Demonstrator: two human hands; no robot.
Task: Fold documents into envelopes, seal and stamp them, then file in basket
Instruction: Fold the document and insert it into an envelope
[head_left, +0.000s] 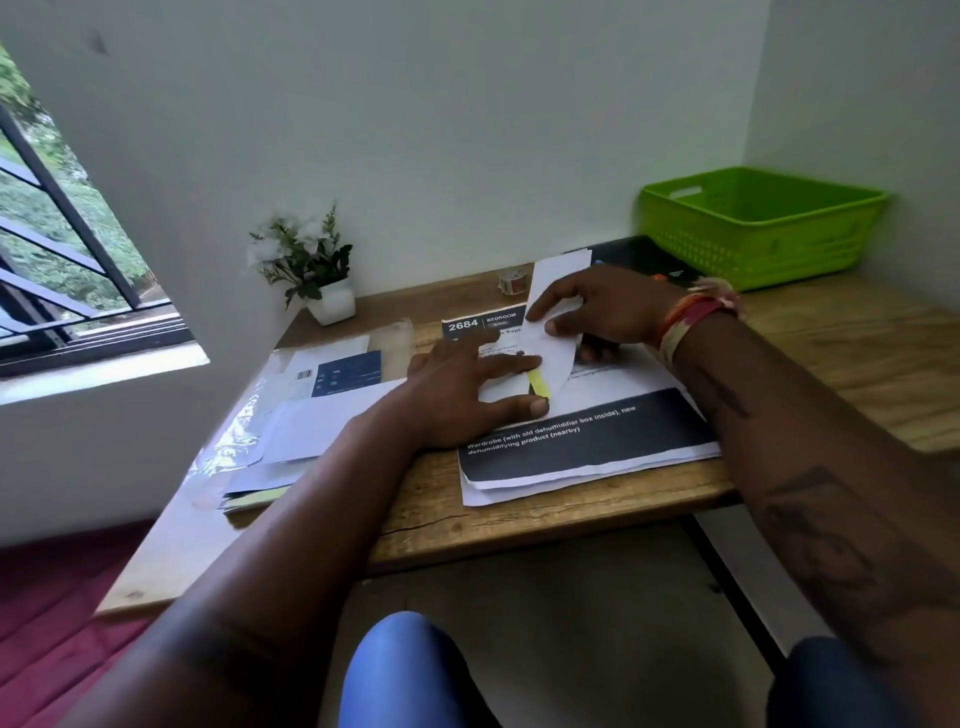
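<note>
Looks like the stuffing step: right hand (597, 306) pinches a folded white paper (550, 312) while left hand (467, 395), fingers flat, pins the envelope (511, 387) with its yellow strip. Next it needs the paper slid fully in, flap sealed, then off to the green basket (758, 228) at 1 o'clock

left hand (467, 387): palm down, fingers straight, pressing flat
right hand (597, 312): fingers curled, pinching, thumb on top
right wrist (696, 317): banded
forearms: both reach forward

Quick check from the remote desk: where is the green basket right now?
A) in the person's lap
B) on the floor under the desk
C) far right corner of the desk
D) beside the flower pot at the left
C: the green basket sits at the desk's far right corner against the wall.
</note>
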